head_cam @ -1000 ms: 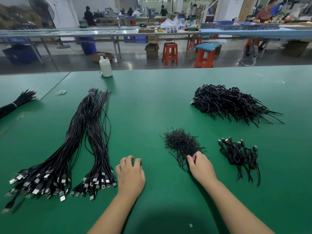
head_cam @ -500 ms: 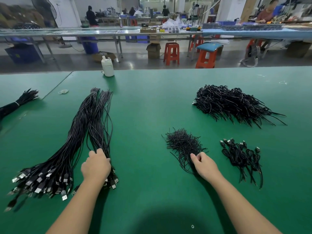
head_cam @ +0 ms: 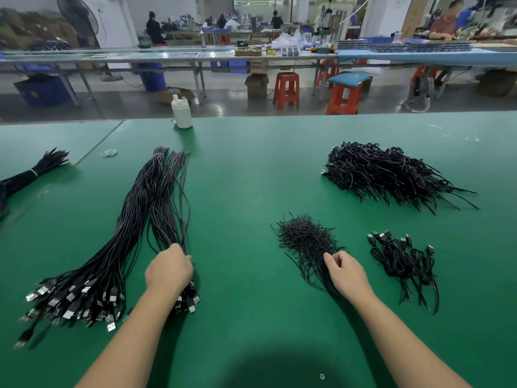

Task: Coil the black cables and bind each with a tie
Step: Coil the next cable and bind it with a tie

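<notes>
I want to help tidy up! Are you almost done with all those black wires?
Not nearly. Done: a small pile of coiled, tied cables and a bigger heap behind it. In hand: the left hand reaches into the straight cables, and the right hand picks at the ties. Left: two long bunches, including the thick one.

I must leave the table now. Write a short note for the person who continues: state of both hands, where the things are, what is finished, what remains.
Left hand: grips the near end of the straight cables, just above their plugs.
Right hand: pinching at the near edge of the tie pile; whether a tie is held cannot be told.
Done: a small pile of coiled cables to the right of the ties, and a large heap behind.
Left: both long bundles on the left of the green table, and another bundle at the far left.
</notes>
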